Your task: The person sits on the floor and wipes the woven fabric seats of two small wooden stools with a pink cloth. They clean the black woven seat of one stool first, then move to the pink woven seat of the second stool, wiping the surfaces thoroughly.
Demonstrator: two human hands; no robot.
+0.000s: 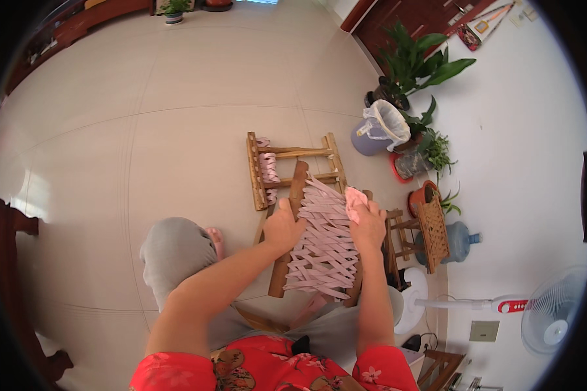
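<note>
Between my knees stands a wooden folding stool, its seat woven from pale pink strips (325,239). My left hand (284,227) grips the stool's left wooden rail (279,278), the thumb near the weave's edge. A pink cloth (356,200) is held in my right hand (369,225), pressed against the upper right of the weave by the right rail. Just beyond lies another wooden folding stool (298,152) on its side on the tiled floor, with pink weaving (269,166) along its left part.
A lined purple bin (369,137) and potted plants (411,63) line the right wall. Nearer are a small stool with a woven brown seat (433,237), a blue water jug (460,242) and a standing fan (550,327). Dark wooden furniture (10,244) stands at the left.
</note>
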